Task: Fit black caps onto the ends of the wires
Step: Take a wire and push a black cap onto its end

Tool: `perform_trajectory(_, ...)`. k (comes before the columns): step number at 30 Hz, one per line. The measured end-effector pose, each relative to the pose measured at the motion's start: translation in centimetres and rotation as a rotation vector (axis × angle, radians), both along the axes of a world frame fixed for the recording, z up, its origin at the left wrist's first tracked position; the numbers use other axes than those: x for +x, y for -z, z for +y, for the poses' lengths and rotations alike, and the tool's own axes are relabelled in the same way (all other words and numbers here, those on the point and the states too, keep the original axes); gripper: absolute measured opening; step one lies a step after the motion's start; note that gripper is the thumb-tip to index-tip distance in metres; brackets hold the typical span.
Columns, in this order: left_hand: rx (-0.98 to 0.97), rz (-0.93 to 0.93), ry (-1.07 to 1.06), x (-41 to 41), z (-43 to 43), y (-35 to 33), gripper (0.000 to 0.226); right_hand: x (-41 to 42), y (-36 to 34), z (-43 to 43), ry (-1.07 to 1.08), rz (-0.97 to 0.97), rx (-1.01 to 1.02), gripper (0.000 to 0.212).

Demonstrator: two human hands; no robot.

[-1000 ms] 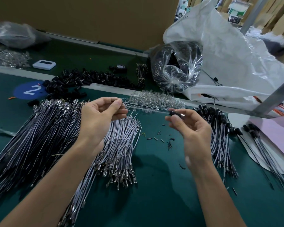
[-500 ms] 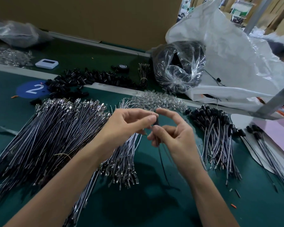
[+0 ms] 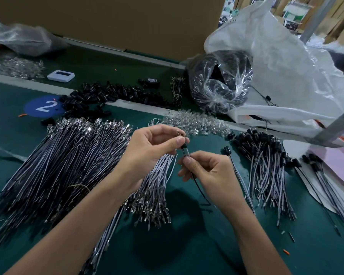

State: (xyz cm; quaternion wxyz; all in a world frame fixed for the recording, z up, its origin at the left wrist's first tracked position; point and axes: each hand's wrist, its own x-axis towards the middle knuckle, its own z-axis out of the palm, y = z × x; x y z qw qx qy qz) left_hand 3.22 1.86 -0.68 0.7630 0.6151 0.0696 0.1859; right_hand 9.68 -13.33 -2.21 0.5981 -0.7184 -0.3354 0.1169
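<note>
Both hands are raised over the middle of the green bench (image 3: 187, 245).

**Left hand** (image 3: 153, 153): thumb and forefinger are closed in a pinch on a black cap (image 3: 184, 146). The other fingers are curled loosely behind.

**Right hand** (image 3: 207, 171): it sits just near and right of the left. Its thumb and forefinger pinch the held wire (image 3: 186, 153) directly below the cap, with the other fingers curled in.

**Task item:** the cap sits at the upper end of the held wire, between the two thumbs. The wire's free length drops out below the right hand towards the bench. Whether the cap is fully seated cannot be told.

**Bench, left:** a large fan of uncapped wires (image 3: 68, 165) lies with its metal terminals at the far end. A smaller bundle (image 3: 157, 187) lies beneath the left wrist.

**Bench, right:** a pile of capped wires (image 3: 266, 165) lies with its caps at the far end. A single capped wire (image 3: 227, 151) lies just left of that pile.

**Far side:**
- Loose black caps (image 3: 107, 94) are strewn beside a blue round label (image 3: 45, 106) marked 2.
- A heap of clear small parts (image 3: 197, 124) lies just beyond the hands.
- Behind the heap, a clear plastic bag (image 3: 220, 84) of dark parts rests against a large white bag (image 3: 286, 66).
- A small white device (image 3: 61, 75) lies at the far left.
</note>
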Motion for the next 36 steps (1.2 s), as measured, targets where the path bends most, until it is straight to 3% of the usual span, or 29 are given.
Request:
perform_trajectory(6,0.016,0.032,0.03,-0.13,-0.74,0.02,0.032,-0.02,0.01,-0.01,0.02,0.036,0.041,0.015)
perform_trajectory(11,0.027,0.011,-0.021,-0.18,-0.5,0.02,0.024,-0.2,-0.12,0.21,0.021,0.025,0.031,0.016)
perform_trajectory(18,-0.083,0.005,0.001,-0.17,-0.48,-0.05,0.014,-0.21,0.02,0.23,0.013,0.04,0.035,0.013)
perform_trajectory(28,-0.215,0.005,0.041,-0.25,-0.29,-0.22,0.02,-0.33,0.08,0.22,-0.022,0.085,0.079,0.017)
perform_trajectory(36,-0.21,0.027,0.043,-0.32,-0.1,-0.38,0.02,-0.44,0.02,0.22,-0.038,0.072,0.085,0.018)
